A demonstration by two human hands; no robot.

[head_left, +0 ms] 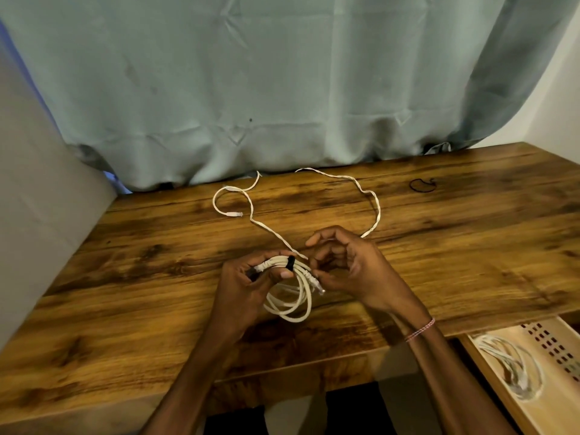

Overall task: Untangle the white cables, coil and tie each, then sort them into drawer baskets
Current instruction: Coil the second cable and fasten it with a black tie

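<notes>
White cable coil (296, 301), tied, is clamped in the fingers of the left hand (248, 287), the right hand (351, 268) curled beside it with its grip unclear; 1 stored coil (508, 362) is in the basket (552, 343), and 1 loose cable (378, 211) waits past the fingers.

Mid-front taken up by left hand (248, 287) and right hand (357, 271) on a tied coil (309, 298). Behind them, barred by a loose white cable (379, 213) looping toward the curtain (282, 89) at the table's (125, 293) back edge. Bare wood along left and right edges, save a black tie (422, 185) near the back right corner.
</notes>
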